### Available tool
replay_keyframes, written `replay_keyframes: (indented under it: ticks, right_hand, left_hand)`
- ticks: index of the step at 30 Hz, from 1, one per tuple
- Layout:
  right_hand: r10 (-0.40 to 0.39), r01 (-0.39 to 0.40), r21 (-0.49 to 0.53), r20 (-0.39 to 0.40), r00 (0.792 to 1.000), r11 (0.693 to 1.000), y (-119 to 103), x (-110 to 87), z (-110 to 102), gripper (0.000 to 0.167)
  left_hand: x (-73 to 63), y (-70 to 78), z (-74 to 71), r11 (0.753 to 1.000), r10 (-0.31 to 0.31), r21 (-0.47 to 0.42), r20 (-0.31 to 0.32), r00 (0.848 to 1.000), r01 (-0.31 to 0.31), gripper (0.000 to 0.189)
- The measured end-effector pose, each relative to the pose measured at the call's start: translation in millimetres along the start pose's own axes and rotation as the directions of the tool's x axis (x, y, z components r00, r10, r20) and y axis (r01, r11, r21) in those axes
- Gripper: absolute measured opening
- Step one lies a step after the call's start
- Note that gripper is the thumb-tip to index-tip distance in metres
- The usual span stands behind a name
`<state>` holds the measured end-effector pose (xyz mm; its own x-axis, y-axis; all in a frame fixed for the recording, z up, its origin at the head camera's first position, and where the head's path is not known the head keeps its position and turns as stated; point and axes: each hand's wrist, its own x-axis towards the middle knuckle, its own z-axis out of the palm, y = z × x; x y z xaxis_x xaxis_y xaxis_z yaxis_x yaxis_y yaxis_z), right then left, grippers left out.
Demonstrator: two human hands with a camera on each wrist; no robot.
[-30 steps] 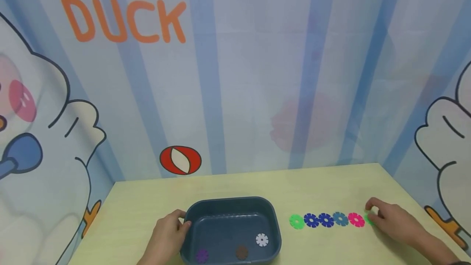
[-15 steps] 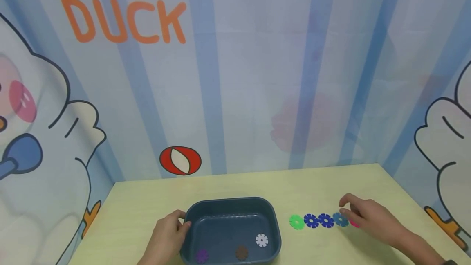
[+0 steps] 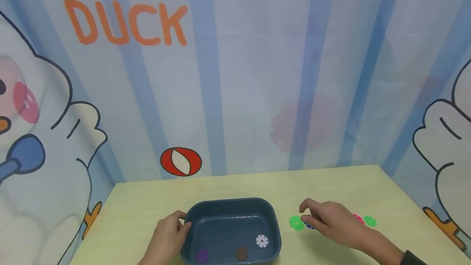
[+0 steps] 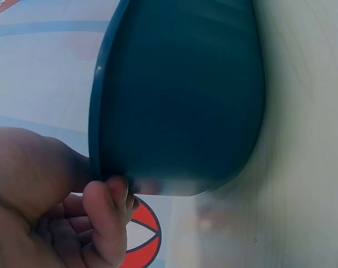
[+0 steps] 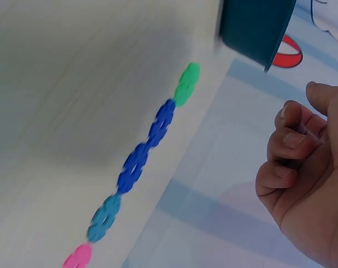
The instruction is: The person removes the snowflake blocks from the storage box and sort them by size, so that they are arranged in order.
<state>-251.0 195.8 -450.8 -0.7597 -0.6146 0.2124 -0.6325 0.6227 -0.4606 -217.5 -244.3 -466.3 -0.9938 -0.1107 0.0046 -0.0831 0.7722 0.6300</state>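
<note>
At the left end of a dark blue plastic basin [image 3: 232, 228], my left hand [image 3: 167, 234] grips the rim between thumb and fingers. Inside the basin lie a white notched disc [image 3: 262, 241], a brown disc [image 3: 241, 253] and a purple disc [image 3: 202, 257]. My right hand [image 3: 335, 222] hovers over a row of similar discs, fingers loosely bent and holding nothing. The row runs from a green disc [image 3: 296, 223] through two dark blue discs [image 5: 161, 121], a light blue disc [image 5: 104, 218] and a pink disc [image 3: 358, 218] to another green disc [image 3: 370, 221]. My right hand hides its middle in the head view.
Basin and row share a pale yellow table [image 3: 154, 193], with the row to the basin's right. A striped blue curtain [image 3: 254, 93] printed with cartoon ducks, a ball and lettering stands behind the table and at both sides.
My right hand has moved left along the row, from the far-right green disc toward the left green one. That right-hand disc is now uncovered. The left hand has stayed on the basin.
</note>
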Motion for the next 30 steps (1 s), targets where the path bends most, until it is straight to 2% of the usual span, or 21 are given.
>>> replay_keyframes:
  ticks: [14, 20, 30]
  right_hand:
    - [-0.085, 0.086, -0.025, 0.038, 0.996, 0.996, -27.0, 20.6, 22.2, 0.013]
    - [-0.127, 0.127, -0.001, 0.058, 0.990, 0.992, -38.6, 28.5, 27.6, 0.019]
    - [-0.180, 0.187, -0.066, 0.098, 0.979, 0.980, -53.3, 46.2, 39.9, 0.018]
  left_hand:
    - [-1.6, -3.2, 1.1, 0.998, 0.062, -0.004, -0.025, 0.998, -0.062, 0.022]
    - [-1.6, -2.9, 1.7, 0.998, 0.068, -0.004, -0.028, 0.997, -0.068, 0.022]
    - [-3.0, -3.5, -0.7, 0.998, 0.071, 0.000, -0.037, 0.997, -0.071, 0.022]
